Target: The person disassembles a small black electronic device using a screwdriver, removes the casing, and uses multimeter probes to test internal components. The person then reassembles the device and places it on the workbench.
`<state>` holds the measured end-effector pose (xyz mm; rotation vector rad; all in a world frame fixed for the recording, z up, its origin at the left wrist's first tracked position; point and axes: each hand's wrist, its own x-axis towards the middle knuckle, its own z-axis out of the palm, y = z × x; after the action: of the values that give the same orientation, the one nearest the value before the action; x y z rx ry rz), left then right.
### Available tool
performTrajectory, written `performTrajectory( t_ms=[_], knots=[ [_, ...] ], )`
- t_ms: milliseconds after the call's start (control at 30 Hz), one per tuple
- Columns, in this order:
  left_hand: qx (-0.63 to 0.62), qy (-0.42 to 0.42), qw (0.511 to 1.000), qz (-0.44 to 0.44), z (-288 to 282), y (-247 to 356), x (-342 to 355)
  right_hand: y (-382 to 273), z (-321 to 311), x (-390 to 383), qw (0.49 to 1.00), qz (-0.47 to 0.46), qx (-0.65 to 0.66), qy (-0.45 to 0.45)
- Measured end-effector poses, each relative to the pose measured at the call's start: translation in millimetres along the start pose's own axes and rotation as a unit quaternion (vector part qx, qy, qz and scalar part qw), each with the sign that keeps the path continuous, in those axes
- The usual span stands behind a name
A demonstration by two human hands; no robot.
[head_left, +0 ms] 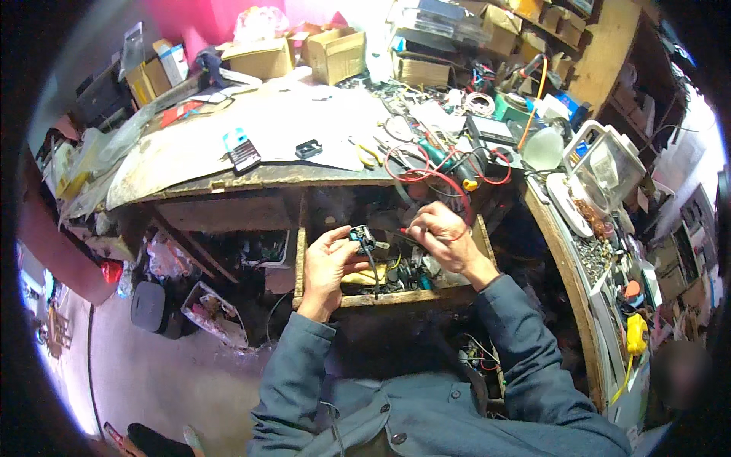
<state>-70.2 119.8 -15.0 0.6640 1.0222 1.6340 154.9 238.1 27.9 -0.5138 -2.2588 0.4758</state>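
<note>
from above the head, the left hand [329, 263] pinches a small dark component [362, 238] with a blue patch between thumb and fingers, holding it over the open wooden drawer [396, 297] pulled out from under the workbench [228, 179]. the right hand [442, 236] is closed around a thin red-handled probe [407, 231], its tip pointed at the component, just beside it. a red wire [426, 177] loops from the bench top down toward that hand. the drawer is packed with tools and wires. on the bench lie yellow-handled pliers [368, 154], papers and cardboard boxes [333, 53].
</note>
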Motion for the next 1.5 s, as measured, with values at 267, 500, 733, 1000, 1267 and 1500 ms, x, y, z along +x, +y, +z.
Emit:
performTrajectory(
  t_ms=[267,500,733,1000,1267,1500],
  knots=[
    [0.009,0.012,1.000,-0.008,-2.4,-0.1,-0.4,-37.2,-8.6,18.2,0.919,0.196,0.334,0.075],
    [0.012,0.018,1.000,-0.012,-1.0,2.6,-1.4,-29.6,21.6,13.9,0.840,0.259,0.464,0.108],
    [0.018,0.020,1.000,-0.014,-1.1,2.8,-3.3,-20.9,36.6,9.0,0.845,0.244,0.447,0.161],
    [0.018,0.016,0.999,-0.024,2.9,2.8,-3.4,-29.6,40.4,11.4,0.857,0.271,0.409,0.158],
    [0.025,0.004,1.000,-0.013,4.3,4.3,-6.1,-25.3,40.6,8.1,0.863,0.268,0.414,0.110],
    [0.020,-0.005,1.000,-0.007,5.0,4.1,-6.5,-26.8,40.1,9.4,0.856,0.268,0.429,0.104]
  ],
)
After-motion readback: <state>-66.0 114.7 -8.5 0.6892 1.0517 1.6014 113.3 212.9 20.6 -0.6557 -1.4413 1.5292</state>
